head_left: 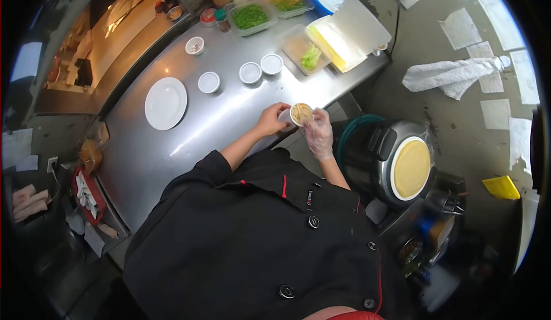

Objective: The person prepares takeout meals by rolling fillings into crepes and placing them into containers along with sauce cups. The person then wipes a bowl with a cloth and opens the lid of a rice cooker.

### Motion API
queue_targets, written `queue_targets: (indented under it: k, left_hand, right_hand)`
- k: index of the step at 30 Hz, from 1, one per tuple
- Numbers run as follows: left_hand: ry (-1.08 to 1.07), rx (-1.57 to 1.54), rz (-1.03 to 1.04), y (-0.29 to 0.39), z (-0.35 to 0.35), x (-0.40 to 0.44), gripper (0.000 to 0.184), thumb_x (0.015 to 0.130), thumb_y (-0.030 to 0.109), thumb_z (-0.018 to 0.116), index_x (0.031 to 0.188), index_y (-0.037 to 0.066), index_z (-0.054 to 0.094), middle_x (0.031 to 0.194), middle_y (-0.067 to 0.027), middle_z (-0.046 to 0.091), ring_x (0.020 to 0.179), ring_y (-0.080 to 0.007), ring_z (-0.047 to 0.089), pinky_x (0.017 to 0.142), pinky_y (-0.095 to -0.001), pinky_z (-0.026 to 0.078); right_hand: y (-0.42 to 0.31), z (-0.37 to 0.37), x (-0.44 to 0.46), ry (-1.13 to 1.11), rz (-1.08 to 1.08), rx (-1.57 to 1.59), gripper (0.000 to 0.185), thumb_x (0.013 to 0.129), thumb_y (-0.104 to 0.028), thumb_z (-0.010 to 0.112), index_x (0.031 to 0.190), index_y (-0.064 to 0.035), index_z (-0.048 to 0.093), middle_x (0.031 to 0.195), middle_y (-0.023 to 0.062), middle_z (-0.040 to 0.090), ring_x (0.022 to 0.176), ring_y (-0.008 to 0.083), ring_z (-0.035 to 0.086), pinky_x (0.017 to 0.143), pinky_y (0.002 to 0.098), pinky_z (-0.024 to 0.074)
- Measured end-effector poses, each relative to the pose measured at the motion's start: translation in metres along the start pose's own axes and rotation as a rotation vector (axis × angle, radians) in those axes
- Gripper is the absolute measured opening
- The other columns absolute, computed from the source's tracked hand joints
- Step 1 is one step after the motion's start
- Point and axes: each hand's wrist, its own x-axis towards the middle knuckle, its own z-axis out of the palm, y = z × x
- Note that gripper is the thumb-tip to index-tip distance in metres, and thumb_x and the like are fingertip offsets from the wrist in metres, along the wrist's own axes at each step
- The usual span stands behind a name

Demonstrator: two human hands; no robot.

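Observation:
A small white cup (301, 113) with pale yellowish, shredded-looking food in it is held up at the front edge of the steel counter (224, 125). Bare fingers of my left hand (272, 120) are closed around its left side. My right hand (319, 133), in a clear plastic glove, grips the cup's right side, with its fingertips at the rim. Beyond my hands on the counter stand three lidded white cups, the left one (209, 82), the middle one (250, 73) and the right one (271, 64). Farther left lies a white plate (166, 104).
Along the back are a tub of chopped greens (249, 17), a tub of orange and green shreds (288, 1), a lettuce tub (308, 55) and an open white-and-yellow box (344, 39). A small cup (195, 46) stands nearby. Right of me is a large black cooker (367, 148).

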Motion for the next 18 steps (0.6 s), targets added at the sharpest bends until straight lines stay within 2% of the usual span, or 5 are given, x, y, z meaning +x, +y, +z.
queue_targets:
  k: [7, 11, 14, 17, 18]
  left_hand:
    - [0.612, 0.501, 0.278, -0.001, -0.035, -0.020, 0.051, 0.069, 0.005, 0.070, 0.118, 0.008, 0.060, 0.128, -0.0153, 0.048, 0.123, -0.0358, 0.042, 0.104, -0.0467, 0.037]
    - [0.793, 0.611, 0.384, 0.011, -0.080, 0.008, 0.065, 0.066, 0.012, 0.074, 0.128, 0.009, 0.054, 0.132, -0.0156, 0.044, 0.129, -0.0389, 0.036, 0.106, -0.0496, 0.034]
    - [0.804, 0.723, 0.322, 0.011, -0.105, 0.047, 0.074, 0.063, 0.015, 0.077, 0.132, 0.009, 0.050, 0.129, -0.0168, 0.047, 0.126, -0.0384, 0.041, 0.105, -0.0456, 0.038]
    - [0.344, 0.563, 0.191, 0.008, -0.132, 0.066, 0.080, 0.060, 0.017, 0.078, 0.134, 0.008, 0.049, 0.123, -0.0183, 0.051, 0.118, -0.0366, 0.049, 0.101, -0.0408, 0.043]
    - [0.365, 0.617, 0.206, 0.006, -0.135, 0.068, 0.077, 0.062, 0.019, 0.076, 0.134, 0.007, 0.051, 0.117, -0.0187, 0.055, 0.111, -0.0346, 0.055, 0.097, -0.0390, 0.047]
  right_hand:
    - [0.033, 0.080, 0.031, -0.087, -0.009, -0.195, 0.011, 0.075, -0.006, 0.066, 0.083, -0.0079, 0.059, 0.109, 0.0152, 0.058, 0.093, 0.0346, 0.060, 0.071, 0.0421, 0.0538]
    - [0.030, 0.071, 0.038, -0.190, 0.055, -0.034, 0.034, 0.073, -0.005, 0.070, 0.105, -0.0091, 0.061, 0.124, 0.0203, 0.050, 0.095, 0.0338, 0.061, 0.077, 0.0415, 0.0544]
    - [0.029, 0.060, 0.039, -0.276, 0.076, -0.003, 0.049, 0.071, -0.005, 0.073, 0.116, -0.0105, 0.057, 0.130, 0.0211, 0.045, 0.097, 0.0331, 0.061, 0.080, 0.0420, 0.0540]
    - [0.011, 0.038, 0.042, -0.248, 0.094, -0.099, 0.052, 0.070, -0.006, 0.075, 0.118, -0.0114, 0.057, 0.130, 0.0200, 0.046, 0.098, 0.0329, 0.060, 0.081, 0.0427, 0.0534]
    - [0.006, 0.030, 0.044, -0.201, 0.085, -0.092, 0.049, 0.072, -0.006, 0.075, 0.118, -0.0107, 0.058, 0.130, 0.0192, 0.046, 0.099, 0.0328, 0.060, 0.082, 0.0424, 0.0529]
